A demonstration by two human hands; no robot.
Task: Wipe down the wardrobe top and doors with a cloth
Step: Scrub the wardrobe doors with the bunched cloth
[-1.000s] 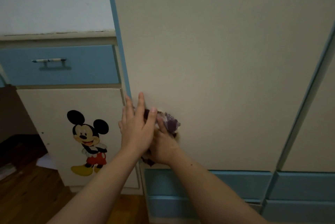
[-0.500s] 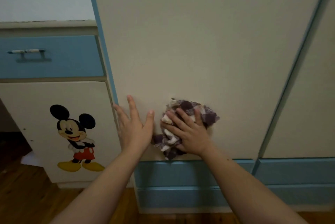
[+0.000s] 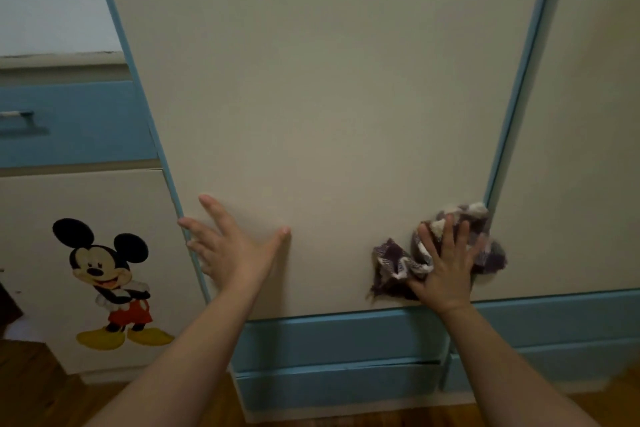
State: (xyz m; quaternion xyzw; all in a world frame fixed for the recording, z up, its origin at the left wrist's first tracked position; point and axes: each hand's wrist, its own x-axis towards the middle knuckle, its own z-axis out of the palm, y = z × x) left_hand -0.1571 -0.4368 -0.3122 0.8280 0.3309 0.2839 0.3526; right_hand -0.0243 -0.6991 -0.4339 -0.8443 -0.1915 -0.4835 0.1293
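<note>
A tall cream wardrobe door [image 3: 329, 97] with blue edge trim fills the middle of the view. My right hand [image 3: 445, 267] presses a crumpled purple and white checked cloth [image 3: 391, 264] flat against the door's lower right corner, close to the blue trim between two doors. My left hand [image 3: 232, 250] lies flat on the same door near its lower left edge, fingers spread, holding nothing. The wardrobe top is out of view.
A second cream door [image 3: 581, 149] stands to the right. Blue drawers [image 3: 339, 367] run below the doors. At the left is a low cabinet with a blue drawer [image 3: 76, 122] and a cartoon mouse sticker [image 3: 110, 281]. Wooden floor [image 3: 31, 392] lies below.
My right hand has slid the cloth rightward along the bottom of the door, from beside my left hand to the right edge. My left hand stayed flat near the left edge.
</note>
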